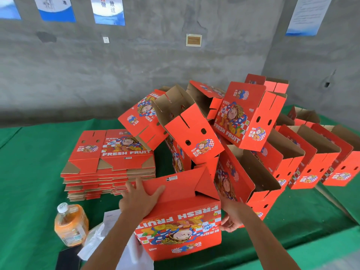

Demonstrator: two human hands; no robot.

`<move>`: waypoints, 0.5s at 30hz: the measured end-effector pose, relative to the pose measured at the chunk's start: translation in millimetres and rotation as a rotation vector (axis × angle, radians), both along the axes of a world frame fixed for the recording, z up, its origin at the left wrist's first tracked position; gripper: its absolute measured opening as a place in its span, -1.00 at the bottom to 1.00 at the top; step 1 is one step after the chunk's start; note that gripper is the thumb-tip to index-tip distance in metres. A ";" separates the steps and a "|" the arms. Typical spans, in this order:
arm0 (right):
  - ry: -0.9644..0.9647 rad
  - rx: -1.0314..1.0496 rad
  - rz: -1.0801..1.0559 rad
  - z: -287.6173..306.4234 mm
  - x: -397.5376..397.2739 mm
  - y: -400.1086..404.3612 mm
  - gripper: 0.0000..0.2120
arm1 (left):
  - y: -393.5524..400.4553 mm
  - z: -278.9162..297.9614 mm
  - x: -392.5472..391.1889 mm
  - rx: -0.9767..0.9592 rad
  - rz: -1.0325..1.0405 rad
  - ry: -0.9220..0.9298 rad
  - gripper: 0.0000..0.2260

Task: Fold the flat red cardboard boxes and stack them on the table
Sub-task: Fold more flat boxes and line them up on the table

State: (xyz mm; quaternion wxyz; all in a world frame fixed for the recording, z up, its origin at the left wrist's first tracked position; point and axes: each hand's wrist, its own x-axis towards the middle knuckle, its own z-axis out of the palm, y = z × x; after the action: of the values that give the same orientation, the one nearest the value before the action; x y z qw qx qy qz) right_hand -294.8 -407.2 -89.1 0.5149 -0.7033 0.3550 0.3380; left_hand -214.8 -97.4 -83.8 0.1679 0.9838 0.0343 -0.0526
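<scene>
Now | box point(181, 217) upturned near table point(29, 172) front edge, long axis left-right | left hand point(139, 199) flat, pressing bottom flap | right hand point(231, 217) grips right end | flat stack point(109, 168) nearer left hand

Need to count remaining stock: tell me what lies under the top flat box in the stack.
Under the top flat box lie more flat red boxes, stacked on the green table. Only their front edges show; their printed faces are covered.
</scene>
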 end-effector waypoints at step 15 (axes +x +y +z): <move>-0.154 -0.115 -0.143 -18.4 -33.4 -13.1 -0.64 | -68.0 -9.7 -27.2 0.029 -0.515 -0.245 -0.33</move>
State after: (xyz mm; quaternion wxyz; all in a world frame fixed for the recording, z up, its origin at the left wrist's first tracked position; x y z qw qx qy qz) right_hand -328.2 -420.3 -107.5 0.5223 -0.7283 0.3824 0.2249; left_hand -241.9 -165.4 -93.5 0.1376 0.9615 -0.2364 0.0264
